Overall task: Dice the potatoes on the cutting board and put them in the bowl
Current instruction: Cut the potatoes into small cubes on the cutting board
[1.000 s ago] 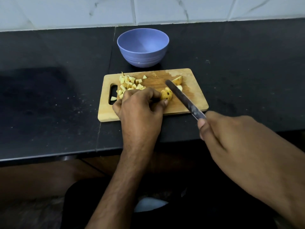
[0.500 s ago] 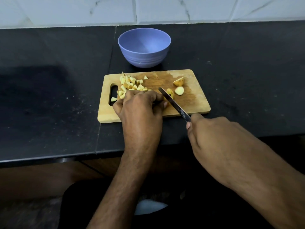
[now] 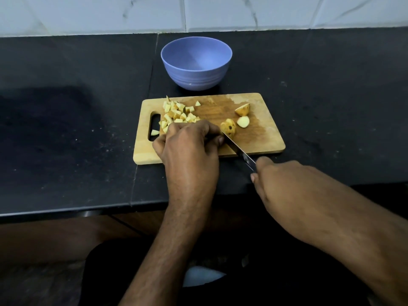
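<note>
Change: knife [image 3: 239,151] has slid closer in since a second ago, when the blade was angled above the right half of the board. Now its tip is sitting right against the potato chunk being cut, and the right hand has pulled in toward the board's near edge.
Landmark: wooden cutting board [image 3: 268,138], lying flat on the black countertop [image 3: 66,129].
Left hand [image 3: 187,146]: fingers are curling down on the board's middle, pinning a potato piece [image 3: 229,128] at its fingertips.
Right hand [image 3: 280,186]: it's wrapping round the knife handle, just off the board's near-right edge; the handle itself is hidden.
Diced potato [image 3: 177,113]: a heap of cubes is sitting on the board's left part, next to the handle slot [image 3: 154,123], with one cube lying in the slot.
Other chunks [image 3: 242,115]: two bigger pieces are waiting on the board's right-centre, just beyond the piece being cut.
Bowl [image 3: 196,62]: a blue one, standing just behind the board's far edge, nothing in it yet.
</note>
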### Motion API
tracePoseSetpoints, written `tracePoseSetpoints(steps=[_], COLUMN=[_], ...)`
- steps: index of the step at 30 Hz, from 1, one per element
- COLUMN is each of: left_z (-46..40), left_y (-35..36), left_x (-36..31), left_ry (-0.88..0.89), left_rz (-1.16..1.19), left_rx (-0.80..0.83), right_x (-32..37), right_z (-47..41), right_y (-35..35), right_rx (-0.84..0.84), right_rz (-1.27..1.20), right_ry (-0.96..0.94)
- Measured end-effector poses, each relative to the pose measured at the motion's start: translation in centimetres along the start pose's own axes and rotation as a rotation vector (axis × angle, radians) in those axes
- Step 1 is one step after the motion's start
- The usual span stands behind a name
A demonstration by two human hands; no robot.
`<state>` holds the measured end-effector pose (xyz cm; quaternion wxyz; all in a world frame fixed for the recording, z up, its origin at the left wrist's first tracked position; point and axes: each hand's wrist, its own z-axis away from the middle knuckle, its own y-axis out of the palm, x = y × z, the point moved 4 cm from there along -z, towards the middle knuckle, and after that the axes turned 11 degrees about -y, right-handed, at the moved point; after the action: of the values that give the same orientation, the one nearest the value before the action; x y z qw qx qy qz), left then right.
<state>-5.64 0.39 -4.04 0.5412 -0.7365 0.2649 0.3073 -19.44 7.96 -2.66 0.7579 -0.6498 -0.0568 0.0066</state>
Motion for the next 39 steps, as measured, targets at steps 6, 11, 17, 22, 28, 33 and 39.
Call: tracePoseSetpoints(steps=[6,11,17,22,28,33,39], left_z=[-0.2,-0.2,0.2,0.0,0.1,0.0,0.2], left_y=[0.2,0.2,-0.1,-0.2,-0.1,-0.1,-0.1], left_x=[0.3,0.3,0.1,0.3,0.0,-0.2,-0.2], left_ry=[-0.015,-0.022,-0.030,-0.043,-0.031,-0.014,-0.008], left_rz=[0.046,0.038,0.034,0.038,0.030,0.007,-0.004], left_rx=[0.011,0.012,-0.035,-0.012,-0.013,0.012,-0.015], right_x=[1.3,0.7,0.0,-0.4,-0.3,0.2,0.7], right_z=[2.5,2.6,2.5,1.9,1.6,1.4,0.9], right_y=[-1.1,-0.2,-1.7,-2.1,-1.7,-2.3,-2.4], right_rx=[0.134,0.068,0.034,0.013,-0.017,-0.087,-0.153], right_rz=[-0.037,-0.024,-0.058,-0.075,-0.132,-0.138,-0.059], right_ry=[0.077,0.068,0.049,0.044,0.023,0.010,0.016])
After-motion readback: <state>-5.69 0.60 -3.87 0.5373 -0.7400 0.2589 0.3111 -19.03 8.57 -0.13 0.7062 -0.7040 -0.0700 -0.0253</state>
